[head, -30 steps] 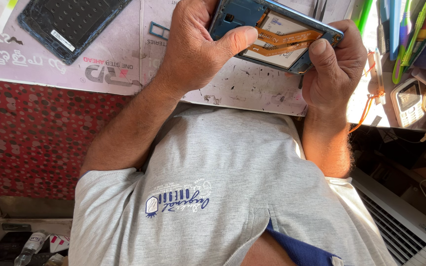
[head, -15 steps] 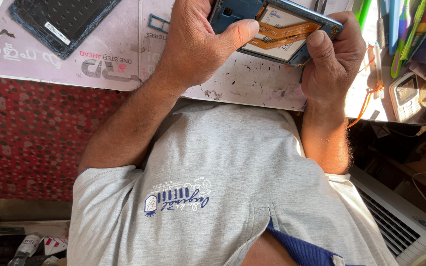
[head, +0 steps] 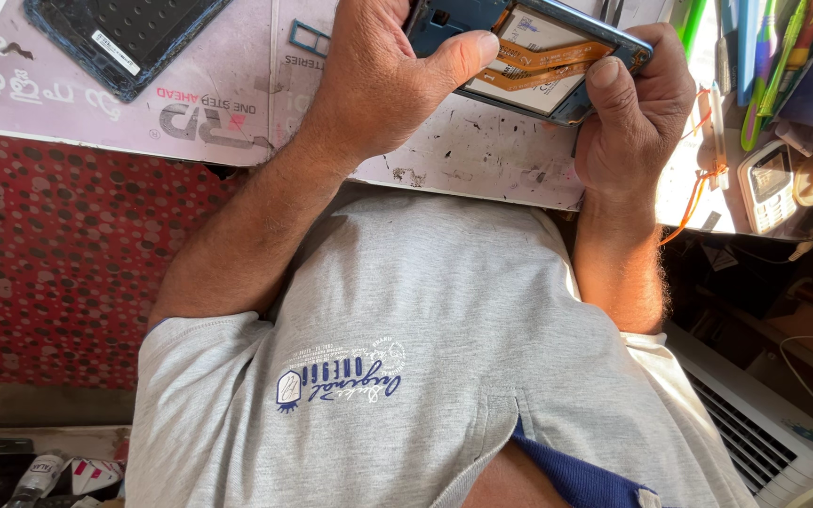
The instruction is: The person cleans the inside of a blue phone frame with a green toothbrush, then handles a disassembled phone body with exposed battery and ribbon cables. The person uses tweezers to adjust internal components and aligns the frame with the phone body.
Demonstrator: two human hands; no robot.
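Both hands grip an opened blue phone (head: 529,56) at twelve o'clock: the left hand (head: 383,80) clasps one end, thumb across orange ribbon cables (head: 543,61); the right hand (head: 637,118) pinches the other. A dark back cover (head: 124,38) lies at ten o'clock, a small keypad phone (head: 769,183) at three. The top edge cuts off the phone's far side.

Both my left hand (head: 378,80) and right hand (head: 634,118) grip the opened blue phone (head: 529,56) with orange ribbon cables (head: 543,64) over the scuffed white mat (head: 482,155), a dark back cover (head: 119,38) lying well apart.
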